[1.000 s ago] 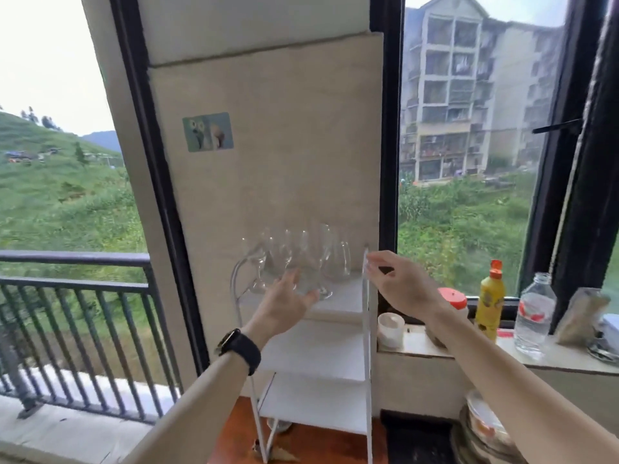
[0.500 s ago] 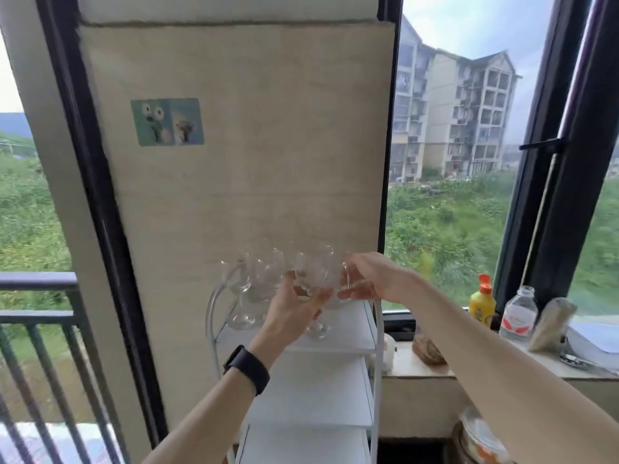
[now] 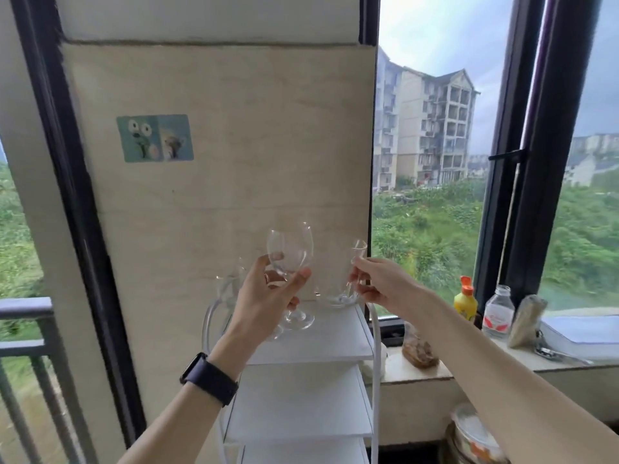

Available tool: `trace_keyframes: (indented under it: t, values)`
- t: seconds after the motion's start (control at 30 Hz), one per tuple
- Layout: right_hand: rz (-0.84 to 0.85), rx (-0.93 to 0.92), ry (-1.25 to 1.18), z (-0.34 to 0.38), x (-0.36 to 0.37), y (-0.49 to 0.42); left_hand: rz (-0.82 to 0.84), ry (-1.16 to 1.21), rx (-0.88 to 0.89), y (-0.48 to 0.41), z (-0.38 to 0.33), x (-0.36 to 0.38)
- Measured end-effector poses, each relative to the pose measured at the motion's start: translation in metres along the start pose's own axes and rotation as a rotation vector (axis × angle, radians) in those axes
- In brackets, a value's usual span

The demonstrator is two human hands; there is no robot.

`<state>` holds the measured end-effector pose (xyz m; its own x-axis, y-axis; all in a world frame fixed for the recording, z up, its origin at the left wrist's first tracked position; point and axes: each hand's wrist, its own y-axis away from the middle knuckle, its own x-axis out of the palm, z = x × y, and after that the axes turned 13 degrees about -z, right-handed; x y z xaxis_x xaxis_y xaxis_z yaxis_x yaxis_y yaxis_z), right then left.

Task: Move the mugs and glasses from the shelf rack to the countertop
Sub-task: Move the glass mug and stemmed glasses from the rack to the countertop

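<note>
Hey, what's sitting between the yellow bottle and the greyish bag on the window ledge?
A clear plastic water bottle with a red label stands between the yellow bottle and the bag, seen in the head view.

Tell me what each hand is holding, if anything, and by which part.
Left hand grips a stemmed wine glass at the base of its bowl. Right hand pinches a second clear glass by its right side; detail is blurred.

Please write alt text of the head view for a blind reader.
A person's left hand grips a clear stemmed wine glass and the right hand pinches a second clear glass at the top shelf of a white shelf rack, next to a window and a pale countertop.
</note>
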<state>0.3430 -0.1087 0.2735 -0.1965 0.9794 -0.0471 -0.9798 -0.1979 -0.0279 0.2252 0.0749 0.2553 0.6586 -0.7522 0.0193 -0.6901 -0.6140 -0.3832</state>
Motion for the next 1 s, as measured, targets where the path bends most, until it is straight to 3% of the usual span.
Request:
trace_keyframes:
  t: [0.2,0.47,0.77,1.0]
  values:
    - [-0.135,-0.151,-0.141,0.026,-0.071,0.049,0.091,-0.015,0.088,0.007,-0.031,0.032]
    - [-0.488,-0.187,-0.078,-0.008,-0.230,0.181,0.443,0.059,0.185,0.098,-0.077,0.149]
    - [-0.928,-0.061,-0.029,-0.091,-0.417,0.422,0.920,0.192,0.045,0.345,-0.083,0.305]
    - [-1.195,0.059,0.097,-0.140,-0.523,0.622,1.257,0.258,-0.127,0.574,-0.100,0.385]
